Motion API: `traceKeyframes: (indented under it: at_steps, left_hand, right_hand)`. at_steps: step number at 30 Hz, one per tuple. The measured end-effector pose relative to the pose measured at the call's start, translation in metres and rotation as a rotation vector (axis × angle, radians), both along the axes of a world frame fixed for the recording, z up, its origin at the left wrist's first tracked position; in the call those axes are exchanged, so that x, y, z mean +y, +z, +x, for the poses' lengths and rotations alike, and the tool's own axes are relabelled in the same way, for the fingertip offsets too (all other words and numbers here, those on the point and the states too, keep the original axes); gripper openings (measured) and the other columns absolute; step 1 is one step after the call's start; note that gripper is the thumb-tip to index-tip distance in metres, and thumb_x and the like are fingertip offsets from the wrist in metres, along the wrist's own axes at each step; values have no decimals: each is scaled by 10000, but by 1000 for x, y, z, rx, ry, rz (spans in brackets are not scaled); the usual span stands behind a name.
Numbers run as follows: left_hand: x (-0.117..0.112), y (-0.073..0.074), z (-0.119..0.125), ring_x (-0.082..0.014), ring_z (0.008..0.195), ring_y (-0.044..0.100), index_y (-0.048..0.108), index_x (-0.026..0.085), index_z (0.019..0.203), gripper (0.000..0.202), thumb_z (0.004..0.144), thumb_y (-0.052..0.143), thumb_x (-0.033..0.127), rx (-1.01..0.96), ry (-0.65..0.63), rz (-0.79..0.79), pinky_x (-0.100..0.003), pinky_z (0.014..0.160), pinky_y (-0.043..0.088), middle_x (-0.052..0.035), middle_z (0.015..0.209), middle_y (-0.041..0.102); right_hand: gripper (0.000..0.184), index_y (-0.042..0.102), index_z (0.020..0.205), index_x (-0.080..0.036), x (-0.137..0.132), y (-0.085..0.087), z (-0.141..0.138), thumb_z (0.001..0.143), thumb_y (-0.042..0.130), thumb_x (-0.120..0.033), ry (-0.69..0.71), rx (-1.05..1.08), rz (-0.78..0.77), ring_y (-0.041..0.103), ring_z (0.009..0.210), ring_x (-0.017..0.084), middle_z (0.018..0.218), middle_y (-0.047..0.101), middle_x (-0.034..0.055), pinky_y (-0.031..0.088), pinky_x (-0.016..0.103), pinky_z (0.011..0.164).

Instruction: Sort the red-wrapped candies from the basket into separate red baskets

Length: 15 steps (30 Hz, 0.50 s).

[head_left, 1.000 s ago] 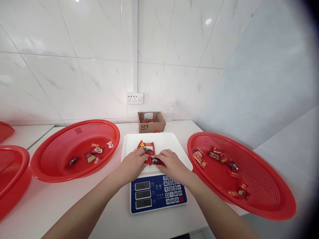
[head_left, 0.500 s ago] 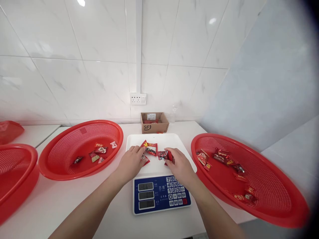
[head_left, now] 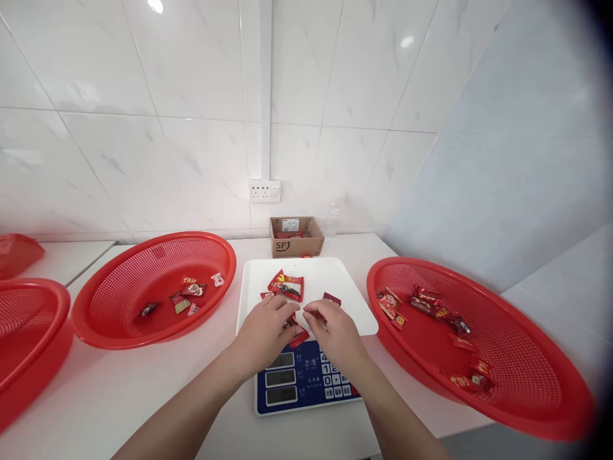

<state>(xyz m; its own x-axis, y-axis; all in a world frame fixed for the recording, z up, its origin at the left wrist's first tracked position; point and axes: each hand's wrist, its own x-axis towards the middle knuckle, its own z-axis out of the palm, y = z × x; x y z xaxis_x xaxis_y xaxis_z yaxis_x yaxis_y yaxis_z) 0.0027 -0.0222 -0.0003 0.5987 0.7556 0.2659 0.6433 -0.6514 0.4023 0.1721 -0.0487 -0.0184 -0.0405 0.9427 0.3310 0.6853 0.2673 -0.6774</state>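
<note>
My left hand [head_left: 267,331] is closed on a red candy packet [head_left: 299,336], held over the front edge of the white pan [head_left: 345,281] of a digital scale. Close beside it, my right hand [head_left: 338,332] has its thumb and fingertips pinched together near the packet; what they grip, if anything, is too small to make out. Several red wrapped candies [head_left: 290,286] lie on the pan beyond my left hand. One dark red candy [head_left: 332,298] lies just past my right fingers. Both hands partly cover the scale's blue keypad panel [head_left: 313,390].
Red plastic baskets with loose wrapped candies stand left [head_left: 110,281] and right [head_left: 522,332] of the scale. Another red basket [head_left: 57,306] is at the far left. A small cardboard box [head_left: 299,246] with red packets sits behind the pan, near the tiled wall.
Both hands have drawn closer together and toward the scale's front. A red packet now shows in my left hand. The dark red candy near my right hand has come into view on the pan.
</note>
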Motion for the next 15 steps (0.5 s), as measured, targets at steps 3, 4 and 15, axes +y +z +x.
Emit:
traceKeyframes:
  at_steps: [3, 4, 15]
  left_hand:
    - [0, -3, -2, -221, 861, 545, 647, 206, 928, 149, 860, 520, 244, 25, -9, -17, -368, 742, 468, -62, 887, 619]
    - [-1, -3, -2, -220, 857, 541, 649, 207, 922, 153, 864, 513, 246, 23, -6, -23, -369, 746, 465, -60, 876, 620]
    - [1, 0, -14, -220, 915, 560, 626, 225, 840, 180, 876, 460, 286, -190, 143, -145, -356, 760, 460, -40, 894, 645]
  right_hand:
    - [182, 608, 908, -210, 4, 0, 1, 885, 445, -287, 17, -48, 1, 587, 930, 209, 949, 669, 60, 465, 361, 810]
    - [193, 613, 950, -204, 7, 2, 0, 886, 449, -283, 20, -81, 0, 578, 968, 213, 986, 666, 66, 457, 368, 838]
    - [225, 607, 959, -175, 63, 10, -14, 775, 501, -103, 75, -405, -76, 559, 1019, 235, 1045, 640, 102, 416, 368, 843]
